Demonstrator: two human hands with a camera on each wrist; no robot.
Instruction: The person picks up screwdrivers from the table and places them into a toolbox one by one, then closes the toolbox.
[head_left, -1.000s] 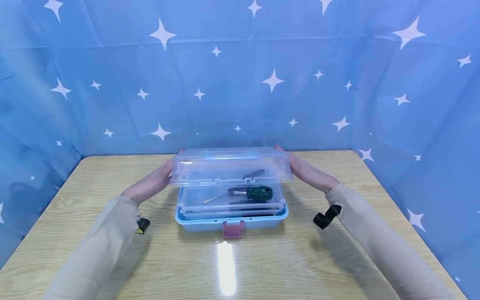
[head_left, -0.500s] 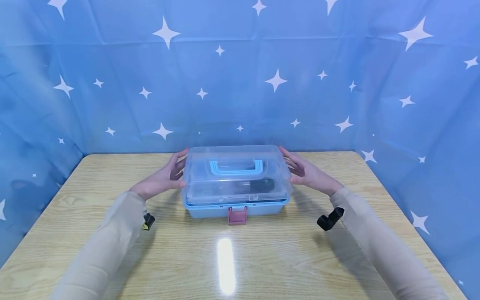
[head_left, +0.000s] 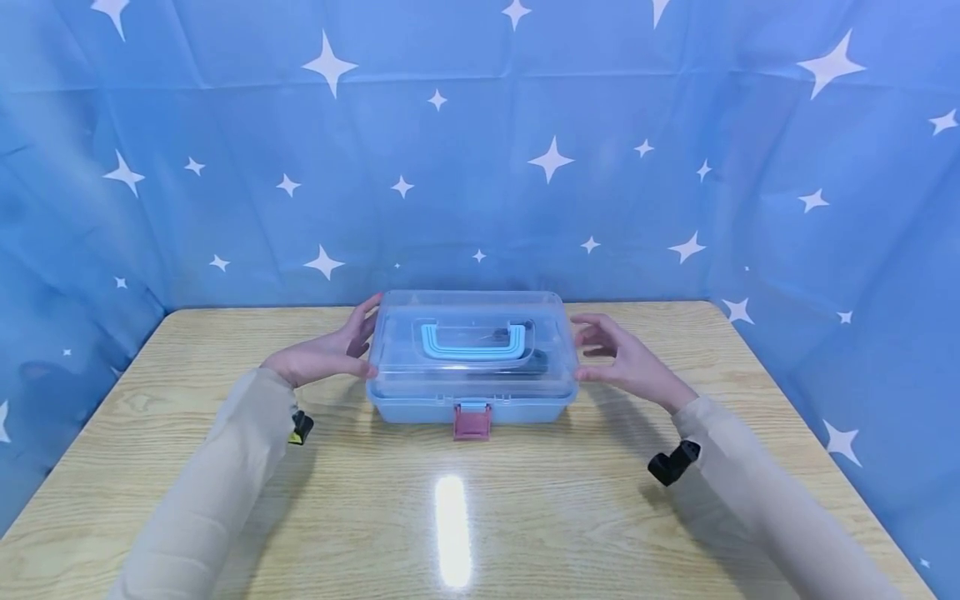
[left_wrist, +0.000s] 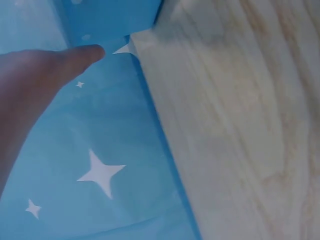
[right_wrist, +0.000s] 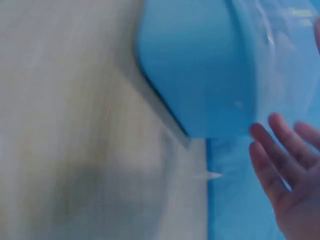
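A toolbox with a light-blue base (head_left: 420, 411) and a clear lid (head_left: 405, 350) stands on the table, its lid down. Its blue handle (head_left: 472, 353) lies flat on top, and a pink latch (head_left: 472, 423) hangs loose at the front. Dark shapes of tools (head_left: 534, 362) show dimly through the lid. My left hand (head_left: 326, 354) is at the box's left side, fingertips touching the lid's edge. On the other side my right hand (head_left: 628, 362) has its fingers spread beside the lid; the right wrist view shows the fingers (right_wrist: 277, 160) near the box's end.
The box sits toward the back of the wood-grain table (head_left: 525, 517). Behind the table hangs a blue curtain (head_left: 465, 150) with white stars. A black wrist device (head_left: 673, 462) hangs below the right sleeve.
The lid has swung from raised down onto the base, covering the tools. Both hands came down with it; the right hand has then drawn slightly off to the right.
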